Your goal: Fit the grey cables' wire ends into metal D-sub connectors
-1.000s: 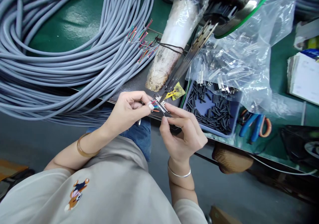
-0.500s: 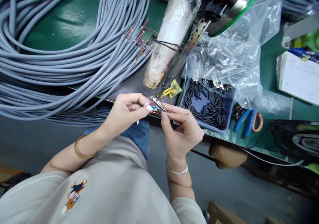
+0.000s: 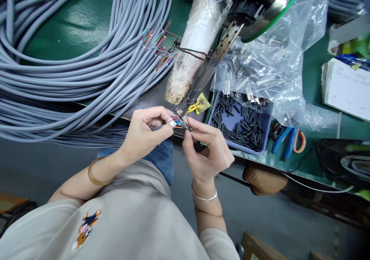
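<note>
In a pinch between thumb and forefinger, my left hand (image 3: pixel 148 129) holds thin coloured wires (image 3: pixel 176 122), including red, blue and green ones. My right hand (image 3: pixel 208 148) grips a small metal multi-pin connector (image 3: pixel 182 119) by its lower right end. The wire ends reach the connector's row of pins; whether each one is joined there is too small to tell. A dark pointed metal tip, like that of a soldering iron (image 3: pixel 194 94), comes down from above to the connector. Just behind it lies a yellow piece (image 3: pixel 197 105) on the bench.
Grey cables (image 3: pixel 86 75) with stripped ends loop over the left of the green bench. A wrapped white cylinder (image 3: pixel 187 55) leans above my hands. To the right are a blue tray (image 3: pixel 235 121) of black tubes, a plastic bag (image 3: pixel 268 67) of metal parts, and pliers (image 3: pixel 286 140).
The connector has turned slightly and its pin row shows more clearly. My right hand has shifted a little to the left. Both hands keep their hold.
</note>
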### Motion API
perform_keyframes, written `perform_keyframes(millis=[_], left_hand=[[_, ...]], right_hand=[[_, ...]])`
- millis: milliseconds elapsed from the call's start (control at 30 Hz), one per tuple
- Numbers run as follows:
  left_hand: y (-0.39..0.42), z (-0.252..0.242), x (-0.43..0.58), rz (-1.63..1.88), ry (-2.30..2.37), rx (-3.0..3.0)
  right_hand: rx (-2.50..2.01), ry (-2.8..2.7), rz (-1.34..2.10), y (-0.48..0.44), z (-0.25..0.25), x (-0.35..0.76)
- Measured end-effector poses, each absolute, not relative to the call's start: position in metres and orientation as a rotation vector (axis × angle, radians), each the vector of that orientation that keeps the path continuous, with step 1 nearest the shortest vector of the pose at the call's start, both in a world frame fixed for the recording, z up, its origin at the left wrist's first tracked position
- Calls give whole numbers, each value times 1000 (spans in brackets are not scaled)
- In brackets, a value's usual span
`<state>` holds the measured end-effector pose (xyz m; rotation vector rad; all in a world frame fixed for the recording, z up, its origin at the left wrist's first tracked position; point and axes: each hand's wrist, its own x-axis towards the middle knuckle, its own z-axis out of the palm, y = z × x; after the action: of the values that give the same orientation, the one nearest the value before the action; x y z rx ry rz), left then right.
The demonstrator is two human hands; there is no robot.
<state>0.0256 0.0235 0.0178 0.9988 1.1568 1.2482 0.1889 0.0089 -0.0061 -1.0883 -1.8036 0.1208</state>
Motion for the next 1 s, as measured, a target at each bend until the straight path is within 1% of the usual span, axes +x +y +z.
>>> perform_keyframes(millis=[167, 500, 667, 867, 1000], left_hand=[[25, 19, 24, 1204, 1190, 1004], [26, 22, 25, 1235, 1189, 1031], [27, 25, 24, 1231, 1180, 1026], [27, 24, 22, 1148, 1173, 969], [27, 24, 21, 1132, 1162, 941]], right_hand=[[-1092, -1807, 123, 11, -4, 188], [-1094, -1841, 93, 14, -2, 188], [-1112, -1849, 46, 13, 3, 185], [-1064, -1921, -76, 9, -1, 188], [-1066, -1913, -57, 8, -4, 190]])
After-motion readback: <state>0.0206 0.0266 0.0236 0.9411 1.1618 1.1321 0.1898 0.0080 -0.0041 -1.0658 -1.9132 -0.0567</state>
